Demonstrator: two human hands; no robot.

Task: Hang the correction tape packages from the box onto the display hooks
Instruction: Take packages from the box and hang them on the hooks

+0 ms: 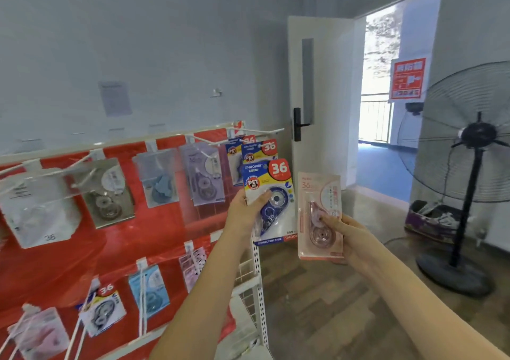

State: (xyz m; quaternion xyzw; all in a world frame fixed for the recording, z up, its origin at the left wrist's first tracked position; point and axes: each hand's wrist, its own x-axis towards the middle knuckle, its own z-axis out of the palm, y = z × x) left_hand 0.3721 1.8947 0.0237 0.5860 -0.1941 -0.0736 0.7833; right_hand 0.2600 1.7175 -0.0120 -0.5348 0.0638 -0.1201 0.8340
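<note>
**Q:** which pack's in which hand?

**A:** My left hand (244, 210) grips the blue correction tape package (269, 202), thumb curled over the front and fingers behind. It's held up just off the right edge of the red display rack (82, 249), below the top-row hook (265, 132) at that end, where two matching blue packs (259, 150) hang. Long axis is near vertical, the "36" header up and leaning slightly left.

**Q:** and the pink one?

**A:** My right hand (349, 238) pinches the pink correction tape package (320, 216) low down, thumb on the dispenser window. It's upright too, header on top, just right of the blue one and clear of the rack. Can't tell if the two packs touch.
</note>
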